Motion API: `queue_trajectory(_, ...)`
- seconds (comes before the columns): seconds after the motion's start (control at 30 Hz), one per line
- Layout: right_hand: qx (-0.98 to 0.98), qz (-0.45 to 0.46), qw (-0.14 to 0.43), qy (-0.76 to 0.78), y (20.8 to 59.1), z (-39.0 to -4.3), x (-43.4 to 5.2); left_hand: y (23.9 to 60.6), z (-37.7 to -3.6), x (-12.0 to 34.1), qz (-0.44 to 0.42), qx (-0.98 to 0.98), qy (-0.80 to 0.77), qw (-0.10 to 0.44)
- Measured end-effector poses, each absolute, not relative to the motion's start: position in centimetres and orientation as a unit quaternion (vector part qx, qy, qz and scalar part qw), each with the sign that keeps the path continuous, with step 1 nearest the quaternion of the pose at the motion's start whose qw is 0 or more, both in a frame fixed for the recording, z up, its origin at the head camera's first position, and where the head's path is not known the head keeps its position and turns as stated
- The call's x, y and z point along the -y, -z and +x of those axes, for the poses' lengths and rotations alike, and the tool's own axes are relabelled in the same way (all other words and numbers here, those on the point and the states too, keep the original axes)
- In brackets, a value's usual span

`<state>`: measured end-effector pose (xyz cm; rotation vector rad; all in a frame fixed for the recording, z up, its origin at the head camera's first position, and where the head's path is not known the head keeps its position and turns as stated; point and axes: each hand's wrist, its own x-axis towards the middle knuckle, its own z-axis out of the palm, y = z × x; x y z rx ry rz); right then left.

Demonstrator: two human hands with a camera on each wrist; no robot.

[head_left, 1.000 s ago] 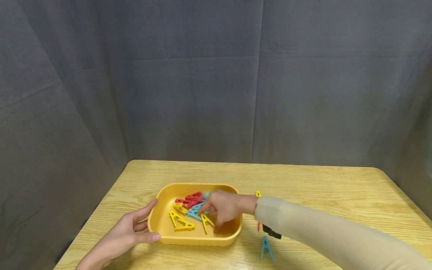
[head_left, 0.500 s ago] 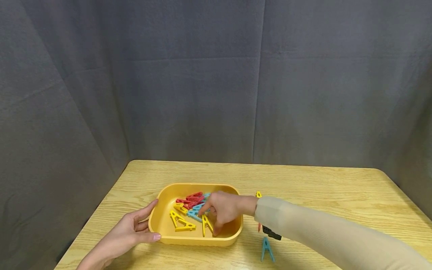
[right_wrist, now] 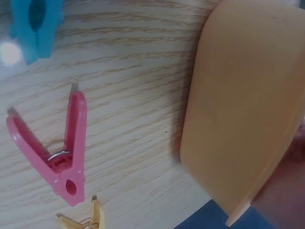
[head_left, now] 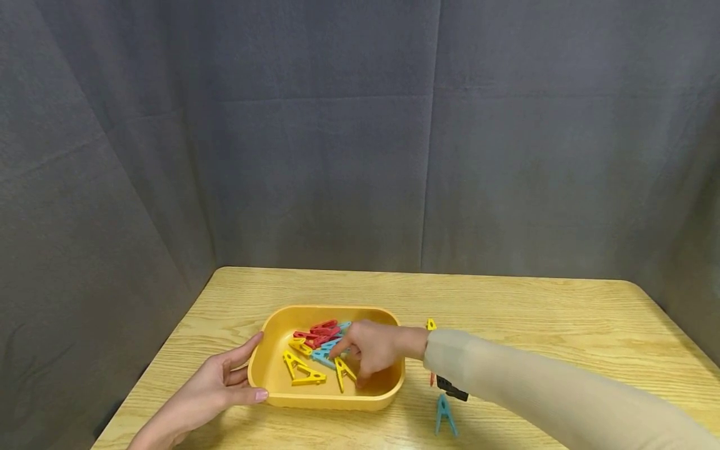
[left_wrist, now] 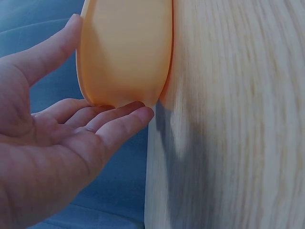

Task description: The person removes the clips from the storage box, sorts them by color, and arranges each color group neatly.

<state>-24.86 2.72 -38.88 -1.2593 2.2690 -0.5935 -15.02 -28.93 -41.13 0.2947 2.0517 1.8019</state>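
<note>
My left hand (head_left: 216, 381) holds the left end of a yellow-orange plastic bin (head_left: 315, 401), its thumb at the near corner and fingers along the end wall. In the left wrist view the fingers (left_wrist: 124, 125) press against the bin's outside. Inside the bin lie red clothespins (head_left: 323, 337), blue clothespins (head_left: 323, 358) and yellow clothespins (head_left: 307, 375). My right hand (head_left: 374, 344) reaches into the bin's right half, index finger and thumb spread beside a yellow clothespin (head_left: 341, 373) and the blue ones. Whether it pinches anything is hidden; the bin wall blocks it in the right wrist view.
On the table (head_left: 523, 306) right of the bin lie a blue clothespin (head_left: 445, 414), a red clothespin (right_wrist: 62, 160) and a yellow clothespin (head_left: 430, 324), partly beneath the right forearm. A black device (head_left: 452, 389) shows under the right sleeve. Grey curtains (head_left: 337, 156) hang behind.
The yellow clothespin by my right thumb has swung slightly one way and back. Both hands and the bin stay nearly in place.
</note>
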Motion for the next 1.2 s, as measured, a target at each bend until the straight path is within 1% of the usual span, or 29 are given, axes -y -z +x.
queue_trajectory(0.4,-0.840,-0.429,0.230,0.240,39.0,-24.6,-2.8,41.2,-15.0,28.8,0.109,-0.732,-0.644,0.192)
queue_trajectory(0.7,-0.842,-0.436,0.183,0.260,39.0,-24.6,-2.4,41.1,-15.0,29.0,0.104,-0.731,-0.646,0.193)
queue_trajectory(0.97,-0.852,-0.435,0.156,0.247,39.4,-24.5,-2.0,41.2,-14.9,29.0,0.097,-0.741,-0.636,0.191)
queue_trajectory(1.1,-0.854,-0.431,0.156,0.244,39.0,-24.7,-2.3,41.2,-14.9,28.9,0.099,-0.739,-0.638,0.192)
queue_trajectory(1.2,-0.836,-0.451,0.188,0.248,38.2,-25.2,-2.9,41.1,-14.8,28.9,0.103,-0.735,-0.642,0.192)
